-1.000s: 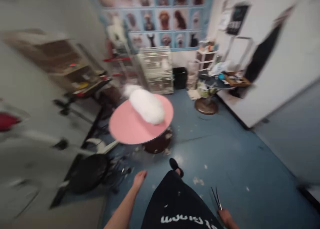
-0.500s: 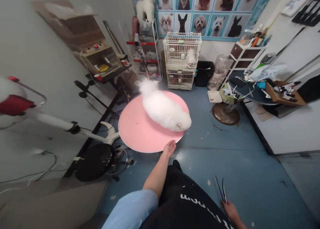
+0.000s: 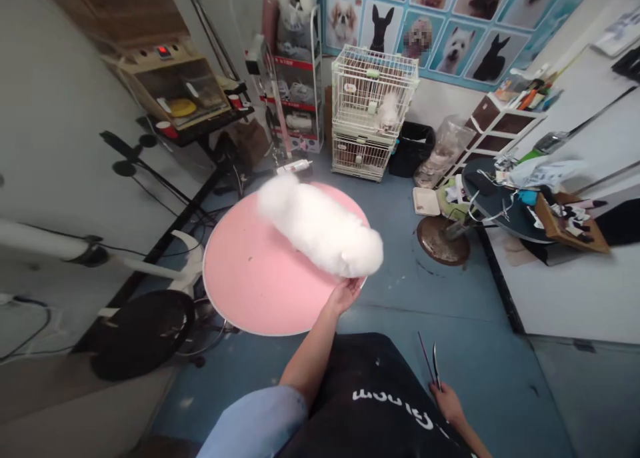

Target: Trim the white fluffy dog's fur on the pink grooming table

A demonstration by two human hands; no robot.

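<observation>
A fluffy white dog stands on a round pink table, its head toward the near right rim. My left hand reaches palm up beneath the dog's head. The fingers are stretched out and partly covered by the fur, and they appear to touch it. Low on the right, away from the table, my right hand grips scissors. Two long thin parts point up from that hand, one dark purple and one silver and slightly curved, spread apart at the tips.
Behind the table stands a stacked wire cage with a small white animal inside. A black bin is beside it. To the right, a dark round table bears tools and a box. A black stool stands at left.
My left hand has moved up from the table's rim to under the dog's head. The dog's body has shifted slightly, and the camera view has tilted down. The right hand still grips the scissors.
</observation>
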